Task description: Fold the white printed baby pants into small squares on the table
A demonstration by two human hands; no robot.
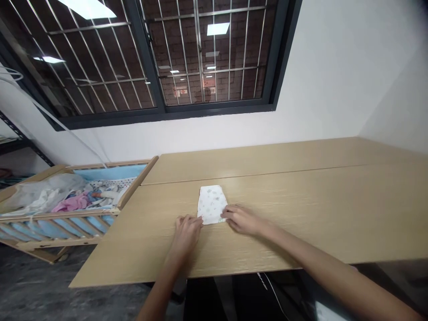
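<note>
Counter spans centre to right of frame; white printed cloth lies flat on it, mid-frame. Judgement: even, light tension at both lower corners should leave it smooth. Right hand, fingers bunched, pinches its lower right edge. Left hand, fingers curled together, touches lower left corner; pinch or press, cannot tell.

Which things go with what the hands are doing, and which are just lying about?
Part of the job:
- white printed cloth
- left hand, at its near left corner
- right hand, at its near right corner
- wood-grain tabletop, under the cloth

Just there:
- wooden crib with blue lining
- pink cloth inside the crib
</note>
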